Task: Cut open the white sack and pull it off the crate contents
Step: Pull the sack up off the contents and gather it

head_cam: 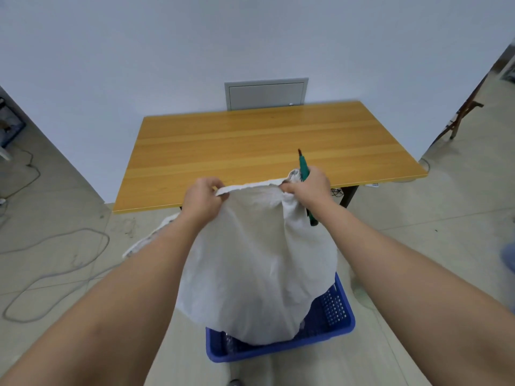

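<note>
From the head camera we look down along both bare forearms at a white woven fabric sack held up over a blue perforated plastic crate that stands on the pale tiled floor. Our left hand has its grip closed tight on the sack's frayed top edge, fingers curled over the cloth. Our right hand pinches the same edge further to the right, and in that same closed grip it holds a green-handled cutting tool, which points up and away from us, its lower end showing under the wrist against the sack. The top edge is stretched between the two hands. The sack hangs down in loose folds, and its bottom sits inside the crate, covering whatever lies there; we cannot make out the contents. A torn strip of the sack trails off behind the left forearm. Just beyond the hands stands a wooden table with an orange-brown top, set against a white wall with a grey metal panel. A grey cable loops over the floor at the left.
</note>
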